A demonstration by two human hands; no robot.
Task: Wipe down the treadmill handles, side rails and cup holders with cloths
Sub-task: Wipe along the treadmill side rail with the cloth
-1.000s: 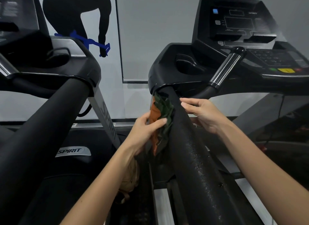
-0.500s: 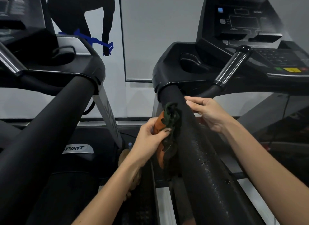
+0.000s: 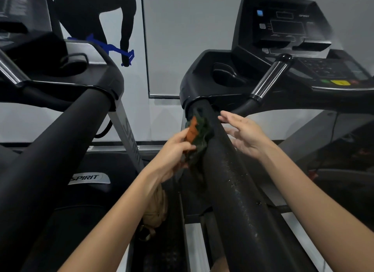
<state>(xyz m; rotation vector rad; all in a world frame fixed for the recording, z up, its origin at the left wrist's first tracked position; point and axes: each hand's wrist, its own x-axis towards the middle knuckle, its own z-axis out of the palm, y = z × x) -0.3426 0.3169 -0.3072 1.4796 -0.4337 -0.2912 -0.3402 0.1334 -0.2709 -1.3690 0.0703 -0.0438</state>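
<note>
A thick black side rail (image 3: 232,182), speckled with droplets, runs from the bottom of the view up to the treadmill's console housing (image 3: 194,77). My left hand (image 3: 172,152) presses a dark green and orange cloth (image 3: 199,134) against the rail's left side near its upper end. On the rail's right side my right hand (image 3: 244,136) hovers, palm open and fingers spread, holding nothing. A cup holder (image 3: 224,75) is sunk into the housing above the rail. A chrome and black handle (image 3: 269,79) slants up to the right of it.
The console (image 3: 283,27) with its screen and a yellow button (image 3: 341,82) stands at the upper right. A second treadmill's rail (image 3: 52,142) and console fill the left. A tan bag (image 3: 155,211) hangs below my left forearm. The wall carries a dark figure graphic (image 3: 97,14).
My left hand has slid the cloth up the rail toward the housing after dipping lower half a second ago. My right hand has lifted off the rail and opened.
</note>
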